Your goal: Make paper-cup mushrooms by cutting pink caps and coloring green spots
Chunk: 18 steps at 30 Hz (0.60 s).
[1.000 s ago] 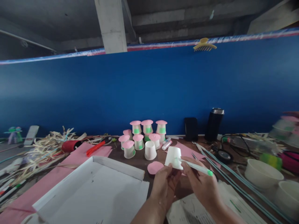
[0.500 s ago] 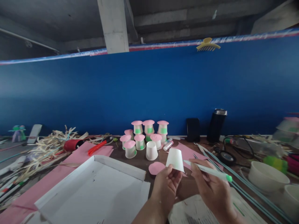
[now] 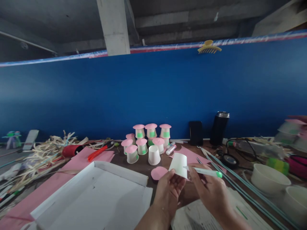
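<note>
My left hand [image 3: 169,188] grips a white paper cup [image 3: 178,163] by its lower edge, fingers behind it. In my right hand [image 3: 211,188] is a marker pen with a green end [image 3: 207,172], its tip at the cup's right side. Whether the tip touches the cup I cannot tell. A pink paper disc [image 3: 159,173] lies just left of the held cup. Behind it stands a plain white paper cup [image 3: 154,155], upside down. Several upturned cups with pink disc tops and green patches [image 3: 142,146] are grouped and partly stacked beyond.
A white box lid [image 3: 96,198] lies front left on pink paper [image 3: 48,188]. Straw-like strips [image 3: 52,150] and a red cutter [image 3: 97,153] are behind. Right are a dark bottle [image 3: 219,129], blue-green cords [image 3: 242,188], white bowls [image 3: 270,179]. A printed sheet [image 3: 199,214] lies in front.
The pen in my right hand has come closer to the cup, its tip now at the cup's side. The cup has tilted slightly. The whole view has shifted a little.
</note>
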Tool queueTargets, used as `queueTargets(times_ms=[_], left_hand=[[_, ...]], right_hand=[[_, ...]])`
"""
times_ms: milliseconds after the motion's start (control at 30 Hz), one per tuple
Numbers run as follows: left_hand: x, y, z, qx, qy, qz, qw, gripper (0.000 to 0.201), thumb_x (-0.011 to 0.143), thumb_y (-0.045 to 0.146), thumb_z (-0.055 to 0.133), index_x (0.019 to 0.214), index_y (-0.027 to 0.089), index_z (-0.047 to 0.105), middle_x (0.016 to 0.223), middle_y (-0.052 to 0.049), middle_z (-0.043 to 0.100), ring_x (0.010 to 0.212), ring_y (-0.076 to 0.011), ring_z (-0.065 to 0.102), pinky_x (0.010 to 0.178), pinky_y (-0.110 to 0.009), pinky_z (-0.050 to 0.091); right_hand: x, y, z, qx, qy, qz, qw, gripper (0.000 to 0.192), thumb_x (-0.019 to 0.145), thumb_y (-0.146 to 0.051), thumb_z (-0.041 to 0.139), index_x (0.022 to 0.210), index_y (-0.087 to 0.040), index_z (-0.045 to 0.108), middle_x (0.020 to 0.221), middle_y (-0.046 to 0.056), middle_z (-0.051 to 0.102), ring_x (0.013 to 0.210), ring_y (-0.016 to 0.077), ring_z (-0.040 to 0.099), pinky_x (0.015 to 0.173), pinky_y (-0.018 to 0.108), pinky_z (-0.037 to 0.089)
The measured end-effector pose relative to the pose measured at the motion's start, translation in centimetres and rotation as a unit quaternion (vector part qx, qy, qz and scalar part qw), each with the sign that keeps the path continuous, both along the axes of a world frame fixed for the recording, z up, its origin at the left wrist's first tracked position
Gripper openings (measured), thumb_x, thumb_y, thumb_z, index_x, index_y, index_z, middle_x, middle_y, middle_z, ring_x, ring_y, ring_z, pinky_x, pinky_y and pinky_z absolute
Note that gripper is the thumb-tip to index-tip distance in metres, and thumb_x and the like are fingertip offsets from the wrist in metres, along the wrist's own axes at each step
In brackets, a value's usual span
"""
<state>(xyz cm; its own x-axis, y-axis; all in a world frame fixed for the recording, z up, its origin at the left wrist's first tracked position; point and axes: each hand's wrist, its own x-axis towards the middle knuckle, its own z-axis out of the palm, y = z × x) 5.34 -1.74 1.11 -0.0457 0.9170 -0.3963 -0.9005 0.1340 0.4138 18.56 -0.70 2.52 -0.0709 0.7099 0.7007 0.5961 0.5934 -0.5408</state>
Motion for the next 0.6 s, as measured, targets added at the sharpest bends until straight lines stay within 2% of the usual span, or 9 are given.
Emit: queueTargets(times_ms=[167, 400, 600], left_hand=[[0.02, -0.04, -0.03, 0.010, -0.001, -0.019, 1.000, 0.006, 0.079, 0.011, 0.060, 0.078, 0.005, 0.063, 0.073, -0.012, 0.069, 0.067, -0.0178, 0.067, 0.069, -0.030, 0.057], [0.13, -0.09, 0.40, 0.037, -0.004, -0.013, 0.999, 0.007, 0.080, 0.009, 0.058, 0.078, 0.006, 0.063, 0.074, -0.011, 0.070, 0.067, -0.0169, 0.067, 0.071, -0.030, 0.057], [0.18, -0.18, 0.55, 0.024, -0.009, -0.021, 0.999, 0.008, 0.080, 0.009, 0.058, 0.077, 0.005, 0.063, 0.072, -0.012, 0.070, 0.066, -0.0171, 0.067, 0.069, -0.030, 0.057]], right_hand=[[-0.17, -0.01, 0.29, 0.014, -0.006, -0.007, 1.000, 0.022, 0.088, -0.035, 0.051, 0.086, -0.019, 0.067, 0.083, 0.007, 0.071, 0.077, 0.0199, 0.068, 0.072, 0.028, 0.051], [-0.49, -0.08, -0.23, 0.001, -0.007, 0.026, 1.000, 0.018, 0.088, -0.031, 0.052, 0.087, -0.020, 0.067, 0.084, 0.005, 0.073, 0.077, 0.0181, 0.069, 0.071, 0.024, 0.051], [-0.32, -0.06, -0.23, 0.015, 0.003, 0.015, 1.000, 0.020, 0.088, -0.032, 0.052, 0.090, -0.020, 0.067, 0.088, 0.006, 0.072, 0.082, 0.0194, 0.068, 0.076, 0.026, 0.051]])
